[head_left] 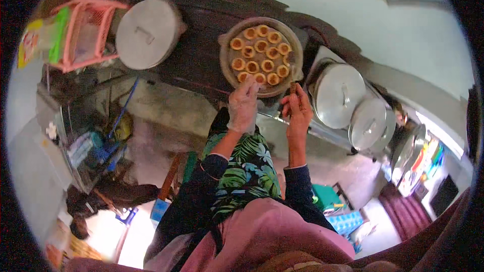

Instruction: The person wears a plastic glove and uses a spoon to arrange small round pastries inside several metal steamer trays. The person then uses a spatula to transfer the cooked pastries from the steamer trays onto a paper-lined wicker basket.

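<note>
A wide round pan (226, 65) holds several small round pastries (260, 46) with golden rims and brown centres. My left hand (243, 108), in a clear plastic glove, reaches over the pan's near rim. Its fingers are pinched together beside the nearest pastries, and whatever sits between the fingertips is hidden. Just right of it, my right hand (299, 111) is bare and closed around the brown handle (293, 88) of a utensil. The utensil's far end points up at the pan's right rim, too blurred to name its kind.
A large lidded pot (147, 34) stands left of the pan, beside a pink plastic basket (72, 40). On the right, several lidded metal pots (339, 95) line the counter. A wall runs behind. Behind me on the left, another person (80, 224) is partly visible.
</note>
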Action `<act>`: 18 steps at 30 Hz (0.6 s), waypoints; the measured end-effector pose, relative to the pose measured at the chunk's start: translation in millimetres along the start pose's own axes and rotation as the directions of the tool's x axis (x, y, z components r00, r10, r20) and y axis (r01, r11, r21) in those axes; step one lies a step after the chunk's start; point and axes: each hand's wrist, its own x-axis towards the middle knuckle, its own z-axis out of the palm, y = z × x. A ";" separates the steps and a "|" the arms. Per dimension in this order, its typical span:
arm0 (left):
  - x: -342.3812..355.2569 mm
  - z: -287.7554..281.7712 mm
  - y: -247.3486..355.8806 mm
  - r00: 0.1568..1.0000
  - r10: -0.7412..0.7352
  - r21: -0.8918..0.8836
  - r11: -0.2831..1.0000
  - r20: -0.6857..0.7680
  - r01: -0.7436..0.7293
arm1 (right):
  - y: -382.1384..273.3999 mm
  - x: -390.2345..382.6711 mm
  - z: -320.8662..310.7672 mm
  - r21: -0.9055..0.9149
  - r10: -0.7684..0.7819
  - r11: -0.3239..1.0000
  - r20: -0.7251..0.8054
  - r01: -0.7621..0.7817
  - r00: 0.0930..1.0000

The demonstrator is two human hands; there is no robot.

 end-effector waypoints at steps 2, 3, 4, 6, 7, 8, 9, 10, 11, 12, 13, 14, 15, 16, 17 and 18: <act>-8.3 -25.0 -22.3 0.997 0.029 -0.172 0.984 -0.066 -0.040 | -9.1 5.4 17.9 -0.020 -0.047 0.998 0.206 0.052 0.977; -11.8 -35.6 -17.8 0.993 0.003 -0.113 0.993 -0.114 -0.016 | 1.4 12.6 23.2 -0.041 0.018 0.999 0.209 -0.010 0.978; -16.0 -49.8 -14.8 0.984 -0.021 -0.057 0.998 -0.174 0.011 | 5.7 17.6 39.7 -0.045 0.011 0.999 0.244 0.000 0.970; -24.3 -75.9 -37.7 0.962 -0.038 -0.150 0.989 -0.270 -0.003 | 9.6 26.9 80.2 -0.340 -0.318 0.840 0.322 0.422 0.892; -30.4 -93.0 -50.2 0.952 -0.116 -0.217 0.975 -0.283 0.054 | -15.3 16.3 109.5 -0.474 -0.351 0.710 0.403 0.521 0.845; -36.5 -111.4 -62.7 0.939 -0.190 -0.283 0.953 -0.288 0.106 | -8.5 20.0 140.0 -0.467 -0.349 0.691 0.453 0.551 0.821; -39.9 -124.3 -81.7 0.923 -0.101 -0.135 0.989 -0.371 0.054 | -7.4 26.8 172.7 -0.463 -0.355 0.667 0.490 0.583 0.796; -40.4 -136.7 -88.8 0.919 -0.099 -0.150 0.988 -0.382 0.044 | -12.7 29.8 204.9 -0.477 -0.378 0.601 0.538 0.642 0.754; -42.7 -151.1 -95.2 0.912 -0.192 -0.272 0.958 -0.363 0.093 | -16.0 30.1 240.8 -0.482 -0.392 0.535 0.586 0.694 0.710; -45.1 -162.4 -102.6 0.920 -0.185 -0.369 0.928 -0.345 0.049 | -12.8 37.9 277.4 -0.495 -0.440 0.441 0.608 0.748 0.661; -43.8 -169.5 -107.6 0.935 -0.170 -0.468 0.884 -0.311 0.005 | -11.3 51.0 307.9 -0.517 -0.489 0.335 0.619 0.787 0.615; -44.7 -178.4 -116.3 0.945 -0.163 -0.559 0.829 -0.285 -0.026 | -9.2 56.3 338.4 -0.535 -0.547 0.205 0.632 0.820 0.549; -36.7 -186.8 -110.8 0.937 -0.236 -0.450 0.887 -0.259 0.099 | -7.4 62.6 365.4 -0.552 -0.598 0.070 0.644 0.831 0.478; -34.1 -200.8 -113.2 0.912 -0.318 -0.324 0.918 -0.258 0.229 | -4.4 57.2 394.5 -0.552 -0.595 0.066 0.647 0.831 0.477; -28.0 -217.4 -118.0 0.913 -0.319 -0.327 0.917 -0.254 0.229 | -2.7 53.2 420.7 -0.596 -0.534 0.078 0.652 0.799 0.539; -26.6 -232.9 -125.9 0.923 -0.298 -0.422 0.889 -0.242 0.176 | 4.1 53.3 438.2 -0.639 -0.461 0.083 0.656 0.765 0.598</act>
